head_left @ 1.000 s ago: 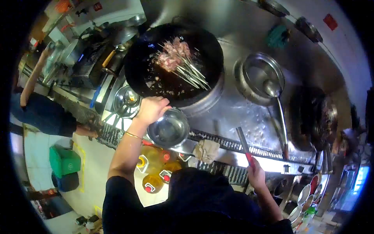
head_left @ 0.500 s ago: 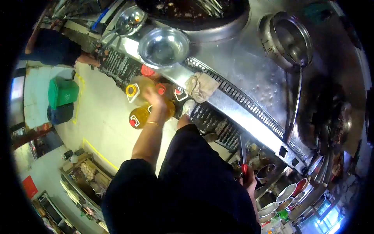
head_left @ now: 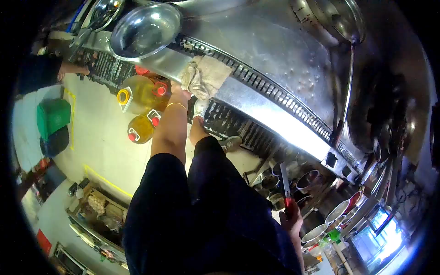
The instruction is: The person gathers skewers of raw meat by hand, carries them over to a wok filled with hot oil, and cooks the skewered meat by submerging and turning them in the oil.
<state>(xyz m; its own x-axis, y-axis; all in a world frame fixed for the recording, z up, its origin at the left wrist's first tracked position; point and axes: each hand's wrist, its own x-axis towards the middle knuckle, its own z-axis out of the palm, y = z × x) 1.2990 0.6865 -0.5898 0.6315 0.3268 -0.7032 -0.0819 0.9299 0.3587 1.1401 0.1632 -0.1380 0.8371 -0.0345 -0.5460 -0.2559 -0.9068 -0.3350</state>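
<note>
My left hand [head_left: 180, 90] is low at the counter's front edge, beside a crumpled beige cloth [head_left: 205, 77] and next to the oil bottles; its fingertips are hidden, so its grip cannot be made out. A large yellow oil bottle [head_left: 141, 95] with a yellow cap and a smaller one [head_left: 143, 129] with a red cap stand on the floor to its left. My right hand [head_left: 292, 221] is closed around the red handle of a long metal tool [head_left: 285, 179], which points up and away from me. A steel bowl [head_left: 145, 32] sits at the counter edge.
The steel counter [head_left: 275, 59] runs diagonally, with a slotted drain along its edge. A ladle [head_left: 350, 87] rests in a pot at the upper right. Several pans and bowls [head_left: 337, 211] sit at the lower right. A co-worker's arm [head_left: 73, 68] shows at the left, above a green bin [head_left: 55, 115].
The view has swung down and away from the wok with the skewers. My left hand has left the bowl and moved down past the bottles to the cloth. My right hand keeps its tool.
</note>
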